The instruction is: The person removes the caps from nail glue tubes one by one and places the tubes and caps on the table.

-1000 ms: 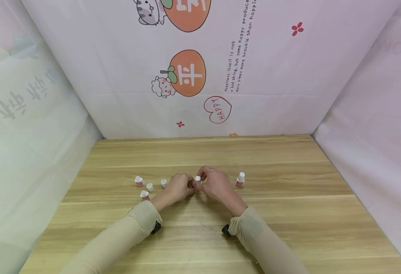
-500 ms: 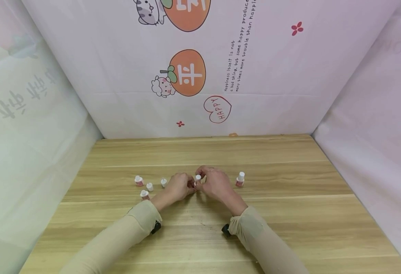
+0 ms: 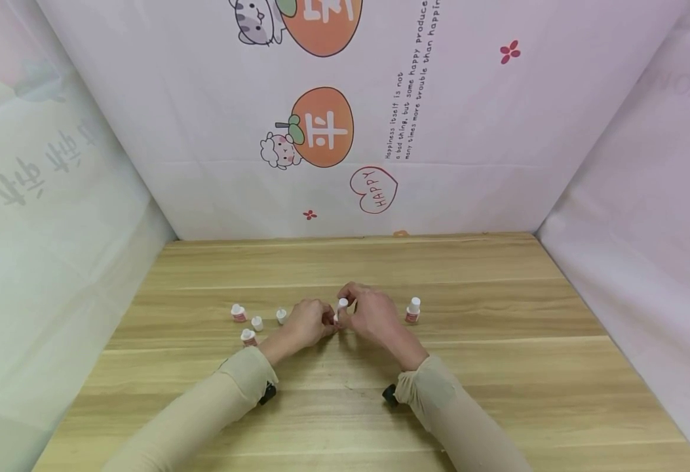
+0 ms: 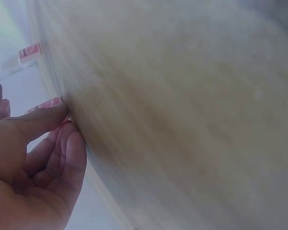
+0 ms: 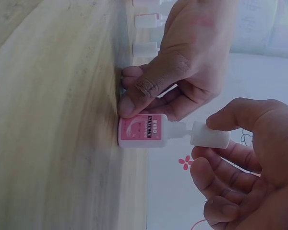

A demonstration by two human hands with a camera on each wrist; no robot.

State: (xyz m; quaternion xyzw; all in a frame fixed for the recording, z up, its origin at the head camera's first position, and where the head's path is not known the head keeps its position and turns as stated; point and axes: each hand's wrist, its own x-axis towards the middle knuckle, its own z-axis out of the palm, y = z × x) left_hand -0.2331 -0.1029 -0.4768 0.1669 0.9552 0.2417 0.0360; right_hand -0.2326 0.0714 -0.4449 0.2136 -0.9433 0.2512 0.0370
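A small white bottle with a pink label [image 5: 141, 132] stands upright on the table between my two hands. My left hand [image 3: 306, 324] grips its lower part, thumb and fingers low against the tabletop. My right hand [image 3: 374, 318] pinches the white cap [image 5: 210, 135] between thumb and fingers. In the right wrist view the cap sits apart from the bottle's neck, with a thin stem showing in the gap. In the left wrist view my left thumb and fingers [image 4: 53, 139] hide most of the bottle.
Left of my hands stand two uncapped pink-label bottles [image 3: 238, 313] and two loose white caps [image 3: 257, 323]. A capped bottle [image 3: 413, 310] stands to the right. A printed cloth wall [image 3: 468, 164] borders the wooden table [image 3: 345, 419] at the back, with more cloth at both sides.
My right hand has raised the cap slightly off the bottle, and a gap now shows above the neck. The left hand has stayed in place on the bottle.
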